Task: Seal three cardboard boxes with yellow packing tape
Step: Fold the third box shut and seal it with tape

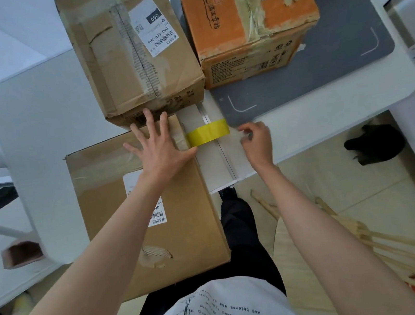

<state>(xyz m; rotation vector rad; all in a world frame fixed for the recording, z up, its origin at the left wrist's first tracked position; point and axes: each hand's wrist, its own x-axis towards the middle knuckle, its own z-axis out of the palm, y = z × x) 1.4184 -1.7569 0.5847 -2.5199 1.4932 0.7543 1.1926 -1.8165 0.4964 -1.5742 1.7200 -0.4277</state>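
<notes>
A white table (46,101) fills the upper frame. On it, lower centre-left, lies the nearest cardboard box (141,213); a second brown box (127,51) sits upper centre and an orange box (247,23) upper right. The left hand (160,146) presses flat, fingers spread, on the nearest box. A strip of yellow tape (208,132) stretches from that box's edge toward the right hand (256,140), whose curled fingers seem to pinch its far end.
</notes>
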